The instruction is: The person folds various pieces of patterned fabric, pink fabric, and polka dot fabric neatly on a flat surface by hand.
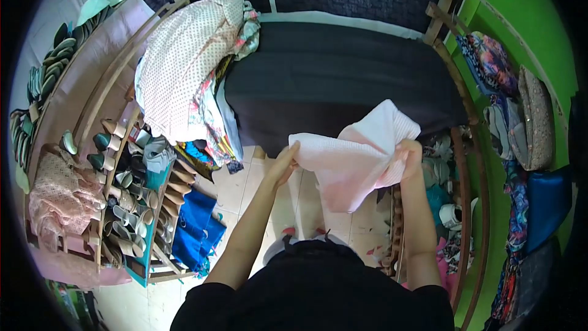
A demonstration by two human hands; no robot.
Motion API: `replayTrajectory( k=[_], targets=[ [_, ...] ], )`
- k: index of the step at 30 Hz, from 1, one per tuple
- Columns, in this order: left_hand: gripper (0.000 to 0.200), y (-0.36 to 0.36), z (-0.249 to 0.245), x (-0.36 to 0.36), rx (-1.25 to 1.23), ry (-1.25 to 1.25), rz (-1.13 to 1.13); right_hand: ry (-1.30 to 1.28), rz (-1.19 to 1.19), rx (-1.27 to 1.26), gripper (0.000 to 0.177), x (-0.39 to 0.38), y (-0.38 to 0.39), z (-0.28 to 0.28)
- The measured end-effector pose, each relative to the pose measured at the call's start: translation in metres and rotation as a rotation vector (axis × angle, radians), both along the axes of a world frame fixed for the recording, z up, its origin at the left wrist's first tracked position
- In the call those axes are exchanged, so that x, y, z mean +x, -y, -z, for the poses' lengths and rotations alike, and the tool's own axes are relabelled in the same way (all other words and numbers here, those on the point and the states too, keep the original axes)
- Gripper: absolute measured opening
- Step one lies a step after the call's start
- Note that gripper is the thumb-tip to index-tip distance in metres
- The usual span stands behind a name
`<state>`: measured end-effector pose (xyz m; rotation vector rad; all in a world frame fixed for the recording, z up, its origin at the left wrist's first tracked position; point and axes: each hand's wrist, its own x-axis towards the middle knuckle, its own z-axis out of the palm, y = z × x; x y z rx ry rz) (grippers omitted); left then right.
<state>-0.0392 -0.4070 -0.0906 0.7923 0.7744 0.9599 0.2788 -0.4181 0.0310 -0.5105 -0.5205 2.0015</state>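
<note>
A pale pink ribbed cloth (352, 162) hangs between my two hands, in front of a surface covered in black fabric (343, 73). My left hand (283, 164) pinches the cloth's left corner. Bunched folds of the same cloth sit in my right hand (409, 159), whose fingers are partly hidden by them. One part of the cloth sticks up above the right hand, and the rest droops toward the floor. To the left of the black surface lies a heap of clothes topped by a white dotted garment (190, 61).
Racks of shoes (125, 208) stand at the left, beside a blue cloth bag (196, 233) on the tiled floor (245, 187). A pink lace cloth (64, 190) drapes over the left rail. Folded clothes and a beige cushion-like item (535, 119) line the green wall (539, 18).
</note>
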Motion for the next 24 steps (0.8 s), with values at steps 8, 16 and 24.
replayTrajectory(
  k=[8, 16, 24],
  targets=[
    [0.042, 0.02, -0.042, -0.052, -0.159, 0.299, -0.217, -0.017, 0.284, 0.186, 0.044, 0.045, 0.011, -0.049],
    [0.044, 0.019, -0.084, -0.089, 0.162, 1.024, -0.165, 0.227, 0.209, 0.155, 0.05, 0.046, 0.015, -0.062],
    [0.044, 0.01, -0.12, -0.112, 0.112, 0.733, -0.288, 0.811, -0.465, -0.269, 0.039, 0.059, 0.028, 0.03]
  ],
)
